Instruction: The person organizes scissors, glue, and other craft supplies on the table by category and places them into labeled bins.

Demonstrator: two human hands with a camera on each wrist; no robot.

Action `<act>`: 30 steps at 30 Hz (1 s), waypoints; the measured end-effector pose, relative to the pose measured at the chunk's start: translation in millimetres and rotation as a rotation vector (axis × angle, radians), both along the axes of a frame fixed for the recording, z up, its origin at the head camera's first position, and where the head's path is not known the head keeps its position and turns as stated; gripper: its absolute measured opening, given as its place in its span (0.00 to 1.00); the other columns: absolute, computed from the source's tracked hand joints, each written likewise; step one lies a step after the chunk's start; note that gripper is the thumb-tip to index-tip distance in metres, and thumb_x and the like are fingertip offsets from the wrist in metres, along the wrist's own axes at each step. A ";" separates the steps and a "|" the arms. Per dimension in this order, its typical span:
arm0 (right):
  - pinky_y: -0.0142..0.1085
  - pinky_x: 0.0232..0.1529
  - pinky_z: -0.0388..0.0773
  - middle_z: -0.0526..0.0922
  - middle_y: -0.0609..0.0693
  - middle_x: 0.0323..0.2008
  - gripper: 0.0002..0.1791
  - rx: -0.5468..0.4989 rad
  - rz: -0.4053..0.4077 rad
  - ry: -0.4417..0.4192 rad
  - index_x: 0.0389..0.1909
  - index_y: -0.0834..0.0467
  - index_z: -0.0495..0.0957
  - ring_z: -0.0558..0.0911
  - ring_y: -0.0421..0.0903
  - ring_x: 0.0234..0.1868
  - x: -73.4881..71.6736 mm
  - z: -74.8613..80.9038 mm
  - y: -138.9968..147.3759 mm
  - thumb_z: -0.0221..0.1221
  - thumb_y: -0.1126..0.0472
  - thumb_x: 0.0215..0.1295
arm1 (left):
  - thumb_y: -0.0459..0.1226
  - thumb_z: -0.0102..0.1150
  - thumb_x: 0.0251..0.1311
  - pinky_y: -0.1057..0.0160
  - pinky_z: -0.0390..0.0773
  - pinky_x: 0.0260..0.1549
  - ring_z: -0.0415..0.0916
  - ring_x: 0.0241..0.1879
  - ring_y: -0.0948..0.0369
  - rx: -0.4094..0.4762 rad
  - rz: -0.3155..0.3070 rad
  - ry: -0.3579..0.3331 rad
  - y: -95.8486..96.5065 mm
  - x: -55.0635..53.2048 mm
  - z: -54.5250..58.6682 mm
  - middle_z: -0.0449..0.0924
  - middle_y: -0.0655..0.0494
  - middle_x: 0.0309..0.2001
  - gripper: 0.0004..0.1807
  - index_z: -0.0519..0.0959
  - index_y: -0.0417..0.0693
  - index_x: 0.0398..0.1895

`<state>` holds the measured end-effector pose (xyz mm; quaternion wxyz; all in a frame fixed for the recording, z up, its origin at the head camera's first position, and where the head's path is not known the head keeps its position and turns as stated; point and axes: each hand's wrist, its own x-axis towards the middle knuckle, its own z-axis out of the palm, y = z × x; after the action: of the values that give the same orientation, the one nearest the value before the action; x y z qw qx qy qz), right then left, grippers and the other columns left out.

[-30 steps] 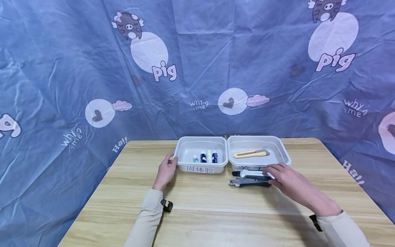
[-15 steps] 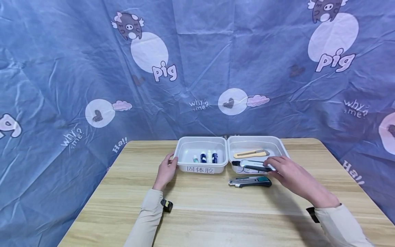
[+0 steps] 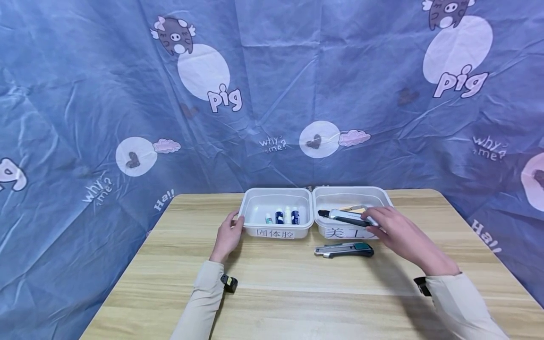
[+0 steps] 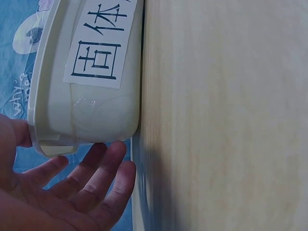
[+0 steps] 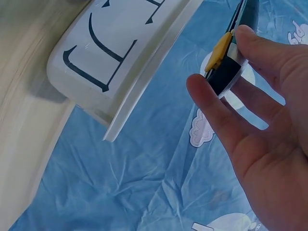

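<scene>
My left hand (image 3: 228, 237) holds the left end of a white plastic bin (image 3: 278, 191); in the left wrist view its thumb is at the rim and the fingers spread along the end wall. Several glue sticks (image 3: 287, 216) stand in that bin. My right hand (image 3: 399, 235) pinches a silver-and-black utility knife (image 3: 345, 217) by one end, above the right white bin (image 3: 350, 189). In the right wrist view, thumb and fingertips grip the knife (image 5: 230, 65), clear of the bin's rim. Partly hidden beneath it, a yellow utility knife (image 3: 358, 208) lies inside.
A utility knife with a green part (image 3: 344, 250) lies on the wooden table (image 3: 272, 302), in front of the right bin. Paper labels with Chinese characters (image 3: 275, 233) are stuck to both bins' fronts. A blue patterned cloth (image 3: 255, 94) hangs behind the table.
My right hand has lifted the silver-and-black utility knife from beside the other one on the table, up and back over the right bin. The left hand keeps its place.
</scene>
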<state>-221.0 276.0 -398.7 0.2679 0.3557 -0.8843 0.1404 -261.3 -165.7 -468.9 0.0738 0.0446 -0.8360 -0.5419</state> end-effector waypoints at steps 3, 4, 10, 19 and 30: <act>0.48 0.42 0.79 0.85 0.49 0.40 0.19 -0.015 -0.001 -0.010 0.43 0.56 0.81 0.83 0.48 0.41 -4.0 0.7 -0.1 0.73 0.73 0.51 | 0.46 0.47 0.78 0.53 0.84 0.49 0.86 0.47 0.47 -0.006 0.001 0.001 -0.4 0.4 1.0 0.81 0.36 0.52 0.26 0.68 0.46 0.74; 0.49 0.43 0.79 0.85 0.50 0.41 0.19 -0.021 -0.003 -0.016 0.43 0.56 0.81 0.83 0.49 0.42 -5.0 0.7 0.0 0.73 0.73 0.51 | 0.46 0.47 0.78 0.53 0.84 0.49 0.86 0.47 0.47 -0.007 0.001 0.002 -0.4 0.5 1.2 0.81 0.36 0.52 0.26 0.68 0.46 0.74; 0.50 0.45 0.79 0.86 0.52 0.43 0.18 -0.037 -0.020 -0.052 0.44 0.57 0.81 0.84 0.51 0.44 -9.9 -3.0 0.5 0.72 0.73 0.53 | 0.45 0.48 0.78 0.53 0.84 0.49 0.86 0.47 0.48 -0.010 0.003 0.006 -0.1 0.5 0.6 0.82 0.36 0.51 0.26 0.68 0.46 0.74; 0.52 0.46 0.79 0.86 0.54 0.41 0.15 -0.043 -0.055 -0.096 0.42 0.59 0.82 0.85 0.53 0.44 -15.8 -9.8 1.7 0.71 0.72 0.55 | 0.45 0.48 0.78 0.54 0.84 0.49 0.85 0.47 0.48 -0.005 0.002 0.001 -0.3 0.2 -0.2 0.81 0.36 0.51 0.26 0.68 0.46 0.74; 0.54 0.46 0.79 0.86 0.54 0.41 0.14 -0.035 -0.088 -0.139 0.43 0.60 0.82 0.85 0.55 0.44 -19.5 -11.3 3.1 0.71 0.71 0.56 | 0.46 0.48 0.78 0.53 0.84 0.49 0.86 0.46 0.49 -0.007 0.003 0.005 -0.6 -0.3 -0.8 0.81 0.37 0.51 0.26 0.69 0.46 0.74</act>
<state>-240.5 279.1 -410.0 0.2178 0.3013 -0.9129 0.1682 -261.6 -166.4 -469.6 0.0766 0.0442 -0.8378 -0.5388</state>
